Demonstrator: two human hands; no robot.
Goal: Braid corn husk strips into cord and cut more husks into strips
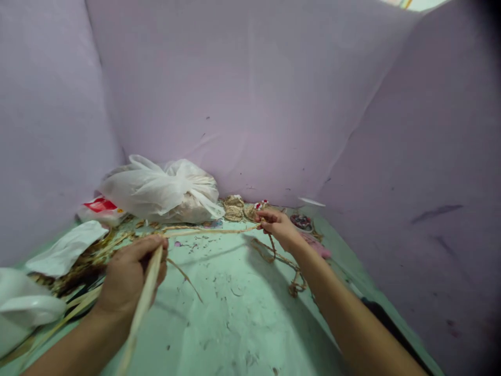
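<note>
My left hand (131, 271) is closed around a pale, flat strip of plant fibre (143, 303), whose loose end hangs down toward me. From that fist a thin tan fibre cord (215, 230) runs nearly level to my right hand (278, 227). There the fingertips pinch the cord, which then drops to the table in a loose, twisted heap (296, 284). A short thin fibre end (187, 279) sticks out below my left fist. Parts of the cord inside both hands are hidden by the fingers.
A knotted white plastic bag (168, 190) lies against the lilac wall. Loose dry fibre (88, 266), a white cloth-like piece (66, 248) and a white plastic container (27, 308) are at left. Small woven pieces (234, 209) lie at the back of the green table (219, 334).
</note>
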